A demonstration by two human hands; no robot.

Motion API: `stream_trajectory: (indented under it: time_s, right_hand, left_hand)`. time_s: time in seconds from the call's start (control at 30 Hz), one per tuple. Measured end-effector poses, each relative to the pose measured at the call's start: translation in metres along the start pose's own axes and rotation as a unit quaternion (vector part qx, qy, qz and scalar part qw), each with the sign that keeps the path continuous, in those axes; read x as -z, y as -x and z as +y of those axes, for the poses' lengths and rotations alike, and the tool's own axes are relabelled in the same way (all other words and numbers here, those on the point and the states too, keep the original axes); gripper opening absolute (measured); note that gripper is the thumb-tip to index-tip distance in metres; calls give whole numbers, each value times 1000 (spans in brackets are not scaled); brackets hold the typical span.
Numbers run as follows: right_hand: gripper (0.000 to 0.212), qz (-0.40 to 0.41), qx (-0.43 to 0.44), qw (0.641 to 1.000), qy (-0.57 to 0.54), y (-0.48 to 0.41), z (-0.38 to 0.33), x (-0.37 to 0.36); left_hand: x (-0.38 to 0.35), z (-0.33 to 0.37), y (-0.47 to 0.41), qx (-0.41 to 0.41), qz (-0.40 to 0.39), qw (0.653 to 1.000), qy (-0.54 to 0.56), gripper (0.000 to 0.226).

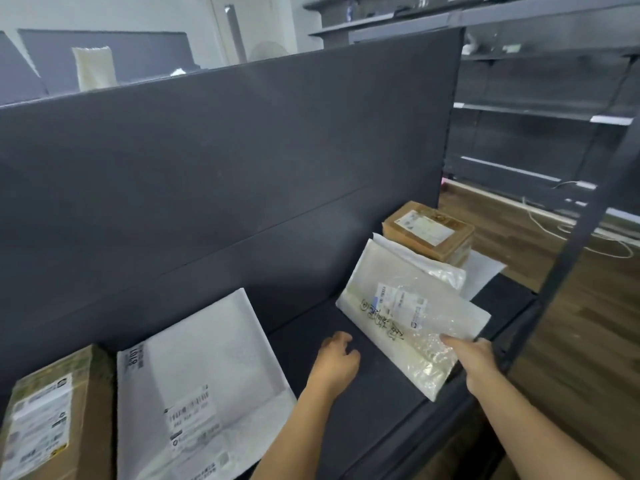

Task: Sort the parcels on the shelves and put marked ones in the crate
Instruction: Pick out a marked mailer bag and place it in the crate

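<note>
Both arms reach in from the bottom of the frame. The right hand (474,362), at lower right, has its forearm angled up and leftward. Its thumb lies on top of the parcel (408,306) and it pinches the near edge, with the other fingers hidden underneath. The left hand (336,362) is at lower centre, just left of the parcel and not touching it. It rests on the dark shelf (381,403) with its fingers loosely curled and nothing in them.

The parcel is right of centre, tilted, with its far edge raised and its near corner jutting past the shelf's front lip. It is a flat white bag with crinkled clear wrap over its near end. A printed label sits near the middle, and black handwriting runs beside it, though I can't read the marks.

Behind it, a brown box (429,230) with a pale label sits on top of more white packaging, close to the grey panel (207,168) at the back of the shelf.

At lower left a big white mailer (201,375) leans back against that panel, label facing up. A brown carton (45,417) stands just beside it at the frame's edge.

Wooden floor (571,323) shows on the right, with a white cable (588,237) lying across it.
</note>
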State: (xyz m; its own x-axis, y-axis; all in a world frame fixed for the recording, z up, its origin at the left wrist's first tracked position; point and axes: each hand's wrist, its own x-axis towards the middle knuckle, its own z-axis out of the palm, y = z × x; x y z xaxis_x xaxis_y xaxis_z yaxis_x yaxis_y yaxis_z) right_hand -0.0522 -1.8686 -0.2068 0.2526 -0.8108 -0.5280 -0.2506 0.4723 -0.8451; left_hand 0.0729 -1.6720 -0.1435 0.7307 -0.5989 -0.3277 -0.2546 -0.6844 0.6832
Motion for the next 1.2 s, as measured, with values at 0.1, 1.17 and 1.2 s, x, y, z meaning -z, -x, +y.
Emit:
stream_trajectory:
  time_s: [0.1, 1.17, 1.2]
  right_hand:
    - [70, 20, -15, 999, 27, -1, 3, -10]
    - [16, -62, 156, 970, -173, 46, -80, -13]
    - [14, -78, 157, 971, -164, 48, -90, -14]
  left_hand:
    - [6, -3, -7, -1, -1, 1000, 14, 41]
    - [109, -17, -69, -16, 93, 971, 218, 54]
    - [117, -11, -69, -17, 97, 967, 235, 48]
